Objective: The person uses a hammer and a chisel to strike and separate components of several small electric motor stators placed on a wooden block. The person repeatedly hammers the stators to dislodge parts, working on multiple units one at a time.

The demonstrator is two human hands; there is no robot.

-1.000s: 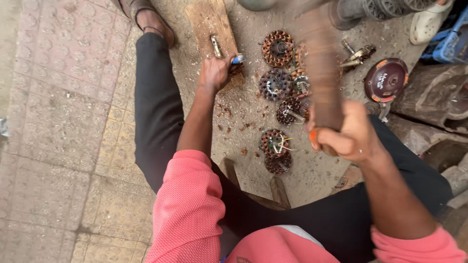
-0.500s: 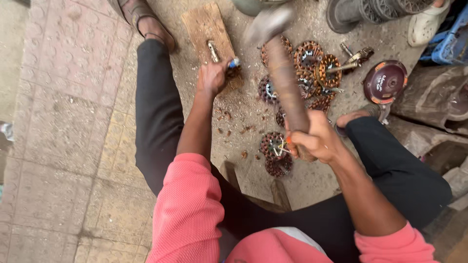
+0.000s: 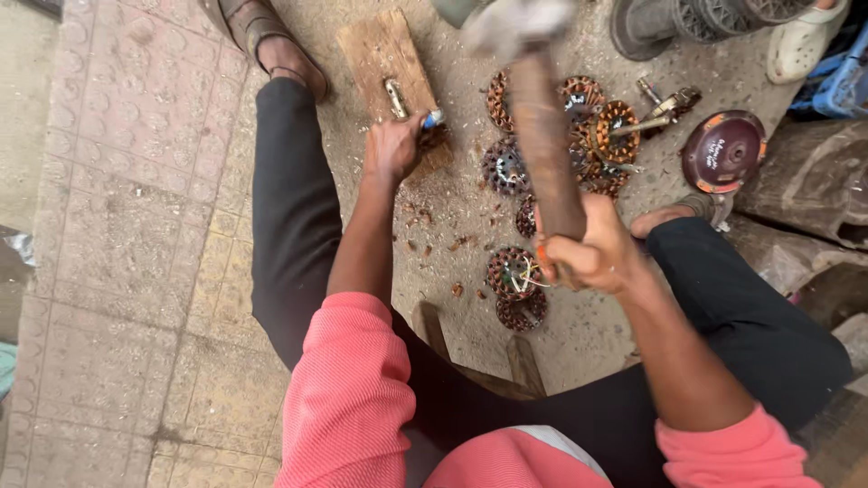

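Nearest, the right hand [image 3: 592, 253] is clenched round the wooden handle of a hammer [image 3: 542, 136], raised and blurred, its head up by the top edge; just below that fist two copper-wound stators [image 3: 515, 289] lie on the ground [image 3: 579, 334]; farther out, the left hand [image 3: 391, 149] is closed on a blue-handled chisel [image 3: 432, 118], resting on a wooden block [image 3: 389, 68]; beyond, right of the block, more stators [image 3: 588, 126] lie clustered, a round reddish cover [image 3: 723, 149] near them.

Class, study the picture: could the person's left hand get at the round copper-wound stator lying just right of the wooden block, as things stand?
Probably not at once: the left hand is closed on a chisel on the wooden block. The stator lies near, unobstructed.
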